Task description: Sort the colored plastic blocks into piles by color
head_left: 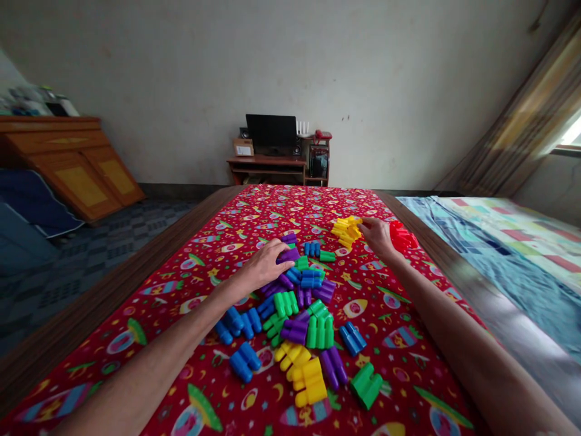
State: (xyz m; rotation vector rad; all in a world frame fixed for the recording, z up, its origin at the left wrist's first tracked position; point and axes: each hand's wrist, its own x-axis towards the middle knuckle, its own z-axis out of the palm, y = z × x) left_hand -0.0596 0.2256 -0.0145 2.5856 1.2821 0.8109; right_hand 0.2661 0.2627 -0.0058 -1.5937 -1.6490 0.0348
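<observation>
Nearest us: loose blocks [299,327], blue, green, purple and yellow, heaped on the red tablecloth [399,315]. Farther out: our left hand [267,263], fingers curled over a purple block [288,255]. Beyond: our right hand [376,234], fingertips pinching a yellow cluster [345,231], with red blocks [403,238] just beside it.

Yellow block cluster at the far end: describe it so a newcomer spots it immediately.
On the table's red cloth, look beyond the mixed block pile to the right hand. The yellow cluster touches its fingertips, all yellow, left of the all-red cluster.
</observation>
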